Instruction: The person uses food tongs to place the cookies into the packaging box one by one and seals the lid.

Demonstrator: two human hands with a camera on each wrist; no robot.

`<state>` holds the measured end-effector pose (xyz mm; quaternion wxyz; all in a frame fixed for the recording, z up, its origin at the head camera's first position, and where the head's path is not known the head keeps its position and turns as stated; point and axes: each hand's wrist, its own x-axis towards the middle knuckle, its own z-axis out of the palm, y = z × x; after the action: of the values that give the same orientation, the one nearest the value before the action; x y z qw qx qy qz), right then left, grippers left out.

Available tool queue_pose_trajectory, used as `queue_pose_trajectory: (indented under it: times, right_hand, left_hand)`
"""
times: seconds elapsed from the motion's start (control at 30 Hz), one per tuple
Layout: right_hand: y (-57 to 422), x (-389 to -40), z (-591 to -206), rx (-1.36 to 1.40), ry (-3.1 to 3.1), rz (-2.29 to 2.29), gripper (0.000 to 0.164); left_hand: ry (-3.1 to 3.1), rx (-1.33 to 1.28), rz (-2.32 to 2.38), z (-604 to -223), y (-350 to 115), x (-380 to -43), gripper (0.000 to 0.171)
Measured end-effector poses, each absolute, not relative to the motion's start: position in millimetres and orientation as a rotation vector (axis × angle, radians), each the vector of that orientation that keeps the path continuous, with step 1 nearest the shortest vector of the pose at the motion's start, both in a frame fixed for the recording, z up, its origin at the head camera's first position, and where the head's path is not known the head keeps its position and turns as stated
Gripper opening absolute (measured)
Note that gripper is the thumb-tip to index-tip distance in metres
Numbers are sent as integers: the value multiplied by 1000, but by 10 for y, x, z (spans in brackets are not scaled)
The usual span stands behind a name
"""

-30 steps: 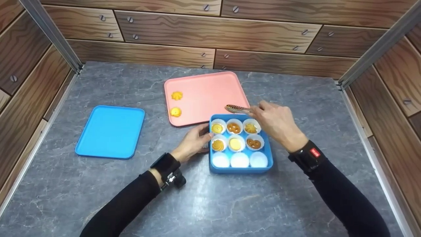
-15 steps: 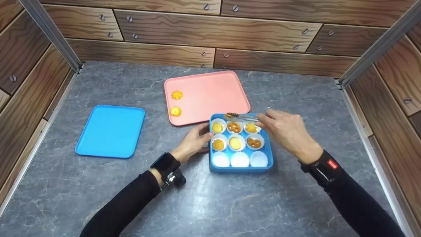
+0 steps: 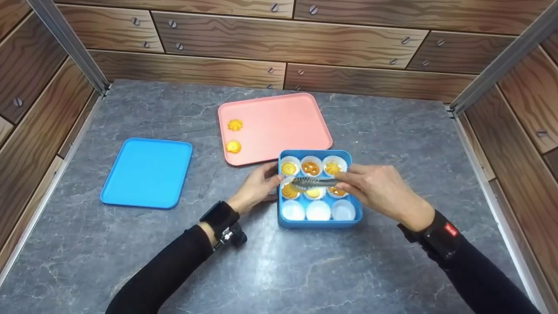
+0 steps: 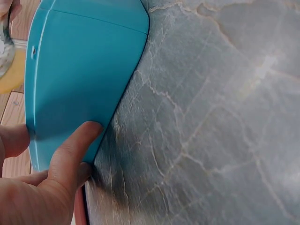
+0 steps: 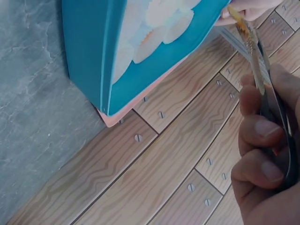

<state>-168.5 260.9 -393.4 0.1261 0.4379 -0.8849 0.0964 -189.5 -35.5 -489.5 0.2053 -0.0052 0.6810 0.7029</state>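
Note:
A blue box (image 3: 320, 223) holds white paper cups in rows. The far and middle rows contain small yellow and brown cookies, and the near-row cups (image 3: 318, 211) look white inside. At its left wall, my left hand (image 3: 258, 187) grips the box, thumb at the rim and fingers along the outside, as the left wrist view (image 4: 61, 168) shows. My right hand (image 3: 377, 189) holds metal tongs (image 3: 320, 182) level above the middle row. A thin yellow piece (image 4: 16, 70) shows at the tongs' tips in both wrist views; its exact kind is hard to tell.
Behind the box lies a pink tray (image 3: 279, 126) with two yellow flower-shaped cookies (image 3: 234, 125) at its left side. Off to the left is a flat blue square lid or tray (image 3: 146, 172). Wood-patterned walls (image 3: 279, 39) enclose the grey marbled table.
My right hand has brought the tongs from the pink tray's near edge toward me, over the box's middle row. My left hand stays at the box.

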Motion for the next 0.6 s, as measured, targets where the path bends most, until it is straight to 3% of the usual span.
queue_pose_trajectory:
  times: [0.6]
  right_hand:
    - [2534,-1621,-4209,1531,-2454,201,20]
  left_hand:
    - [1825,-36,1989,-4882,-349,-1888,60]
